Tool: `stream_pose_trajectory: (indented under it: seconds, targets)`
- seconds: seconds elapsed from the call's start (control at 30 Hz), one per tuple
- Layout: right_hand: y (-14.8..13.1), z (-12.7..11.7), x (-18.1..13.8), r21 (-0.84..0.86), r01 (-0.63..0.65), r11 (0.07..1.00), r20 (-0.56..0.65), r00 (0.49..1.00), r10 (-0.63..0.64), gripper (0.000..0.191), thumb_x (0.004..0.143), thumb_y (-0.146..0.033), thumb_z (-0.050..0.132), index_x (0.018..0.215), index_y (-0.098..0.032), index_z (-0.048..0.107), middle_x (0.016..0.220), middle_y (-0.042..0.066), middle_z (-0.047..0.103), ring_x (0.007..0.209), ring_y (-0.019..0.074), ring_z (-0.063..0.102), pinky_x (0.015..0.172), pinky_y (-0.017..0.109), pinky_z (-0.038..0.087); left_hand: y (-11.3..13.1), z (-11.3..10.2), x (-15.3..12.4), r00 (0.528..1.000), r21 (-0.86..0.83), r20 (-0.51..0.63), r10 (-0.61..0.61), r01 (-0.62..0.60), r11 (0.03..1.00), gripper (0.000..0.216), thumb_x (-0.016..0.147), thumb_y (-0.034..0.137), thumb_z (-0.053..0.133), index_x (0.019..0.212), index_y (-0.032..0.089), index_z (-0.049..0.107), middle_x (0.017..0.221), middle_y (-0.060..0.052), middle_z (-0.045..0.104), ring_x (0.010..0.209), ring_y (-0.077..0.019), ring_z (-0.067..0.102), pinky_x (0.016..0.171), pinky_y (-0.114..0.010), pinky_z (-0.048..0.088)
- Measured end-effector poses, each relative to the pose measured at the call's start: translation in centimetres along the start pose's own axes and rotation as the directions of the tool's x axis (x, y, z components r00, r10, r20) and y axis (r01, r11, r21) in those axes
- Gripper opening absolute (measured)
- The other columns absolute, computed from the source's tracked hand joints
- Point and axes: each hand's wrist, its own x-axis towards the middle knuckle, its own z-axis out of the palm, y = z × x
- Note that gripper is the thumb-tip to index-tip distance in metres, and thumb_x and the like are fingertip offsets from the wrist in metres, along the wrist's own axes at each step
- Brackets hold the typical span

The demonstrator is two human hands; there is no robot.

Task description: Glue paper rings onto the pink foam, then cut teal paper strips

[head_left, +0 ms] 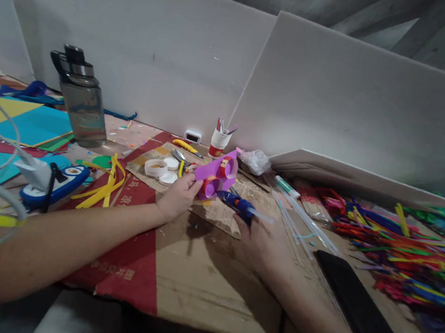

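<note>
In my left hand [179,198] is a piece of purple paper [207,171] with two short red paper-cup rings [229,168] on it, pinched at its lower left edge. My right hand [264,240] grips a blue hot glue gun [240,205], a clear glue stick [263,216] poking out of its back. The gun's nozzle points at the nearer ring and is very close to it; whether they touch I cannot tell. Left of the purple piece lie white cup rings and discs [168,177] on a brown paper sheet [152,155].
A water bottle [84,101] stands at the back left, near coloured paper [32,122] and yellow strips [109,186]. A cup of pens [220,141] is behind my hands. To the right lie glue sticks [312,223], a black phone-like slab [355,302] and many fuzzy coloured stems [408,249].
</note>
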Motion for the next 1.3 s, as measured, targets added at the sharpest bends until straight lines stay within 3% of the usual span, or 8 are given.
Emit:
stream_pose_trajectory:
  seconds: [0.17,0.27,0.37,0.67,0.8,0.97,1.1,1.3]
  targets:
    - [0.0,-0.3,0.1,0.100,-0.047,0.994,0.109,0.993,0.036,0.026,0.087,-0.034,0.045,0.082,-0.016,0.063,0.074,0.010,0.067,0.064,0.0218,0.060,0.058,0.031,0.041,1.0,0.0,-0.2,0.998,0.127,-0.058,0.032,-0.024,0.992,0.015,0.078,0.017,0.062,0.063,0.016,0.058,0.057,0.003,0.057,0.056,-0.0099,0.048,0.056,-0.018,0.040]
    - [0.1,-0.6,0.4,0.229,-0.069,0.971,0.103,0.994,0.046,0.026,0.087,-0.035,0.045,0.085,-0.015,0.063,0.076,0.009,0.067,0.066,0.0208,0.060,0.060,0.031,0.044,1.1,0.2,-0.1,0.997,-0.027,-0.026,-0.076,0.076,0.997,0.005,0.079,0.021,0.062,0.079,0.016,0.064,0.069,0.001,0.064,0.063,-0.0123,0.056,0.060,-0.021,0.046]
    - [0.1,-0.7,0.7,0.300,-0.099,0.949,0.085,0.993,0.077,0.030,0.087,-0.036,0.044,0.091,-0.014,0.064,0.075,0.008,0.067,0.065,0.0211,0.060,0.060,0.032,0.044,0.7,0.4,-0.1,0.982,-0.169,0.019,-0.186,0.187,0.968,0.023,0.080,0.027,0.061,0.100,0.017,0.063,0.082,-0.003,0.069,0.068,-0.0151,0.062,0.060,-0.025,0.050]
    - [0.8,0.3,0.9,0.338,-0.139,0.931,0.021,0.990,0.140,0.034,0.088,-0.038,0.045,0.102,-0.013,0.063,0.090,0.012,0.068,0.080,0.0248,0.062,0.072,0.036,0.047,0.9,0.5,-0.4,0.941,-0.364,0.160,-0.300,0.338,0.868,0.014,0.082,0.016,0.058,0.092,0.011,0.065,0.085,-0.010,0.071,0.066,-0.0143,0.066,0.064,-0.027,0.055]
    - [0.7,0.5,0.6,0.337,-0.092,0.937,0.035,0.996,0.085,0.034,0.089,-0.039,0.045,0.105,-0.015,0.062,0.090,0.011,0.069,0.079,0.0245,0.063,0.072,0.036,0.048,0.9,0.7,-0.5,0.938,-0.392,0.185,-0.294,0.345,0.853,0.015,0.080,0.010,0.057,0.090,0.008,0.068,0.085,-0.011,0.072,0.070,-0.0152,0.067,0.069,-0.027,0.056]
    - [0.1,0.2,0.3,0.305,0.001,0.952,0.072,0.997,-0.025,0.029,0.087,-0.036,0.047,0.103,-0.018,0.064,0.083,0.008,0.069,0.076,0.0236,0.064,0.068,0.033,0.047,0.7,0.4,0.1,0.952,-0.455,0.085,-0.294,0.300,0.838,0.024,0.080,0.010,0.056,0.102,0.010,0.068,0.094,-0.010,0.072,0.079,-0.0156,0.067,0.073,-0.027,0.055]
    - [0.0,-0.1,0.0,0.219,0.018,0.976,0.059,0.998,-0.032,0.027,0.088,-0.034,0.046,0.096,-0.018,0.066,0.080,0.009,0.069,0.074,0.0237,0.064,0.065,0.032,0.046,0.8,0.2,0.3,0.949,-0.450,0.045,-0.311,0.297,0.842,0.024,0.082,0.011,0.055,0.103,0.009,0.066,0.094,-0.010,0.072,0.076,-0.0156,0.067,0.072,-0.030,0.056]
    - [1.2,1.0,0.0,0.136,0.076,0.988,-0.107,0.992,-0.062,0.025,0.089,-0.032,0.045,0.101,-0.019,0.064,0.093,0.011,0.068,0.089,0.0251,0.062,0.075,0.035,0.046,0.7,0.2,-0.4,0.943,-0.362,0.129,-0.305,0.331,0.871,0.017,0.083,0.020,0.058,0.097,0.012,0.064,0.086,-0.009,0.071,0.069,-0.0184,0.067,0.067,-0.036,0.057]
